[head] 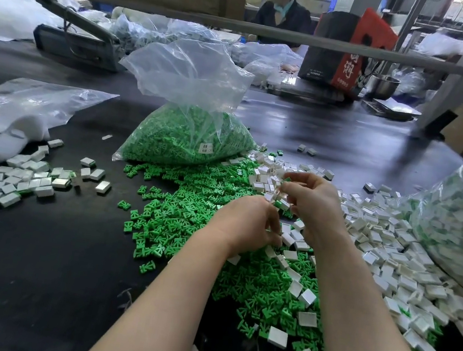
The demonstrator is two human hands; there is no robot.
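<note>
A red carton (350,51) stands beside a steel bowl (382,85).

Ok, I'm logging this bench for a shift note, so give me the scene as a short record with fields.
work: handling small green clips and white shells
left hand: fingers curled among the pieces, hold unclear
right hand: fingers curled, hold unclear
open bag: green clips inside
right edge: bag of white shells
surface: dark table

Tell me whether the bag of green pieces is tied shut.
No, the bag of green pieces stands with its clear plastic top loose and untied.
</note>
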